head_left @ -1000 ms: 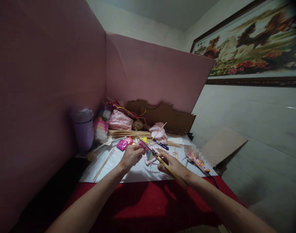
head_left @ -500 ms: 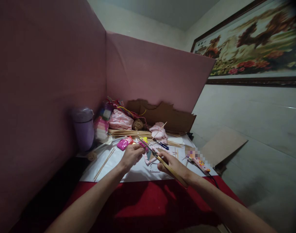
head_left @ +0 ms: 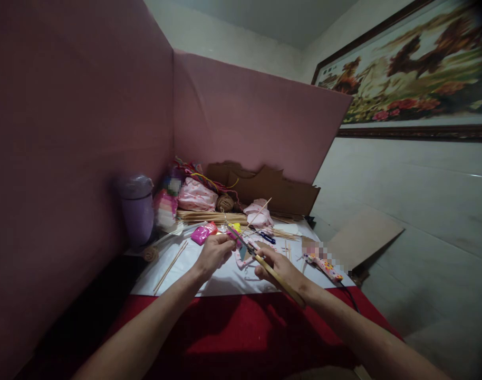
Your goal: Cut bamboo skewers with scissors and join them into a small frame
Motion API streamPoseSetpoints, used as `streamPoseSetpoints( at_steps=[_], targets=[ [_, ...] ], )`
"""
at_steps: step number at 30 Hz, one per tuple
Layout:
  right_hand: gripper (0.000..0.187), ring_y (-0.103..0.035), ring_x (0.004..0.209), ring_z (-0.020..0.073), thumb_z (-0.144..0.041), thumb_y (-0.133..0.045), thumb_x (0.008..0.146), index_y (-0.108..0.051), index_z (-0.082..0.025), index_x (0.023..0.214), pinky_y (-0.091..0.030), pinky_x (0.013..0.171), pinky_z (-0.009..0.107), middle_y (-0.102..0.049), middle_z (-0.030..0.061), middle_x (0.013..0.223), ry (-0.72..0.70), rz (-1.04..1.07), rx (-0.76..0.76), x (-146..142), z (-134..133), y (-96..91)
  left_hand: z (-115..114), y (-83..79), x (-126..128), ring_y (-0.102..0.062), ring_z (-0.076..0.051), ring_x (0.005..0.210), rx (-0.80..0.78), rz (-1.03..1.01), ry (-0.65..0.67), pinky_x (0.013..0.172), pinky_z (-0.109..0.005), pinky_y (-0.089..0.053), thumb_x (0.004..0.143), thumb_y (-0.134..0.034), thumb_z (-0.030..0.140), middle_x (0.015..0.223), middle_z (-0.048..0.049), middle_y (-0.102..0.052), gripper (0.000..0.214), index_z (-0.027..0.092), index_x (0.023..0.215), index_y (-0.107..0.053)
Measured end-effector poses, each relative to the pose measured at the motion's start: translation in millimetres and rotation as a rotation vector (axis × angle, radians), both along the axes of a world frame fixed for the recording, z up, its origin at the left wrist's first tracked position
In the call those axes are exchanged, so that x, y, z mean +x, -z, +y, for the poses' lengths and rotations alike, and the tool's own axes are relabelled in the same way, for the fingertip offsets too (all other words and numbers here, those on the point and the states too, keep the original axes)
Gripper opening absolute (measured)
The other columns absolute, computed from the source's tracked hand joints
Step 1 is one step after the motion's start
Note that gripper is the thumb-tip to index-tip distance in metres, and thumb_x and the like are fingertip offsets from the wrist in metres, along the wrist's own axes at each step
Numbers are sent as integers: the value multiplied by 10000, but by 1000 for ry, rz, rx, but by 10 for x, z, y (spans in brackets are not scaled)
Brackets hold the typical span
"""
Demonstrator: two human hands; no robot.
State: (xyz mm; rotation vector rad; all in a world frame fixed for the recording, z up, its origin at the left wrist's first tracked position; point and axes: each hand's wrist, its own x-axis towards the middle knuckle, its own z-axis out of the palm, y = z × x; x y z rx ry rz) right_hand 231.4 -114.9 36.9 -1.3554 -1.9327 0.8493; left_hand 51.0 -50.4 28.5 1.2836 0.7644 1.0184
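One yellow-handled, plier-like tool is gripped in my right hand. My left hand sits beside its jaws; I cannot tell that hand's grip.

Just one head cam, looking forward and down over the wearer's forearms, facing the table within reach.

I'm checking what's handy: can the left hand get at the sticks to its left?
Probably yes: the sticks lie left of the left hand on the white sheet, with nothing visible between, though its fingers look pinched near the tool and may need freeing first.
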Motion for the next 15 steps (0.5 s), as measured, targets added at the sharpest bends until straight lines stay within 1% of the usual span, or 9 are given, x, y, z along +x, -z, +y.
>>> streamPoseSetpoints(
  at_steps=[2, 6, 9, 15],
  targets=[
    [548, -423, 592, 113, -676, -542, 698, -582, -159, 874, -336, 535, 230, -522, 7, 729, 4, 13, -19, 1, -2, 7, 1, -1, -5, -250, -28, 301, 10, 1, 7, 332, -174, -124, 622, -591, 349, 349, 88, -333, 223, 146, 561, -520],
    [487, -382, 569, 107, -631, -584, 690, -596, -164, 827, -297, 498, 222, -466, -17, 664, 64, -39, 10, 11, -6, 20, 4, 7, -6, -252, -31, 306, 43, 11, 8, 345, -183, -135, 632, -585, 351, 351, 89, -333, 228, 145, 558, -520],
    [419, -378, 574, 108, -569, -611, 697, -595, -163, 800, -292, 504, 225, -460, -20, 661, 91, -60, 14, 11, -11, 28, 16, 45, 0, -257, -37, 319, 90, 33, -1, 361, -189, -160, 654, -565, 349, 356, 88, -336, 226, 146, 563, -525],
    [359, -386, 575, 114, -503, -654, 680, -603, -161, 779, -290, 507, 231, -474, -25, 638, 139, -92, 26, -2, -28, 62, 44, 152, 8, -355, -69, 412, 313, 177, -115, 431, -203, -245, 730, -519, 330, 424, 58, -395, 244, 150, 566, -530]
  ],
)
